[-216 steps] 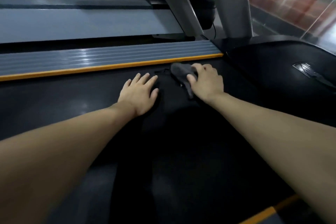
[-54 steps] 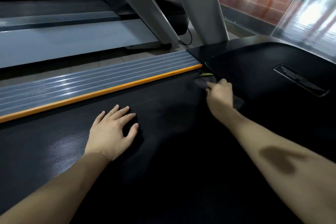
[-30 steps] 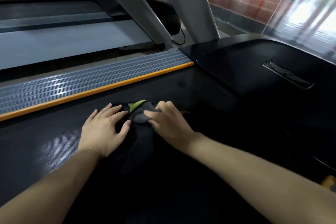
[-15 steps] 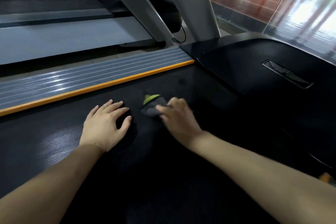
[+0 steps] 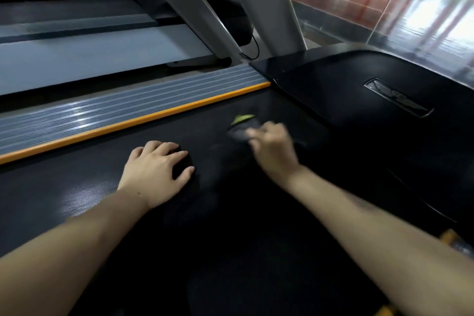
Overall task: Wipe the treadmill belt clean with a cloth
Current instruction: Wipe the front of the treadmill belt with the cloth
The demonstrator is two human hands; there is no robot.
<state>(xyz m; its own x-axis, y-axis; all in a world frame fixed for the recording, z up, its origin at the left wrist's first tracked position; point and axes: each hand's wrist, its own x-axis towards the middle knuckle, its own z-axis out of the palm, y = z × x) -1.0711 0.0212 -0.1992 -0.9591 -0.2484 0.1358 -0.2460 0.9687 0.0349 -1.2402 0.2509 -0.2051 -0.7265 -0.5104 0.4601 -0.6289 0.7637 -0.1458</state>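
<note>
Since half a second back: cloth (image 5: 241,129) shifted away from left hand (image 5: 156,172), up the treadmill belt (image 5: 77,187) toward black motor cover (image 5: 359,100). A second back, sat close beside left hand; now clearly apart from it. Reads as one outward pass of a back-and-forth scrub; judged mid-task, front strip of belt near orange side strip (image 5: 133,122) being covered.

Right hand (image 5: 272,147): motion-blurred, fingers bent over rear of cloth, pressing it onto belt; exact pinch cannot be resolved. Cloth dark grey with a lime-green corner sticking out ahead of fingers.

Left hand: flat on belt, fingers slightly bent, spread, holding nothing; position unchanged, apparently bracing body weight.
</note>
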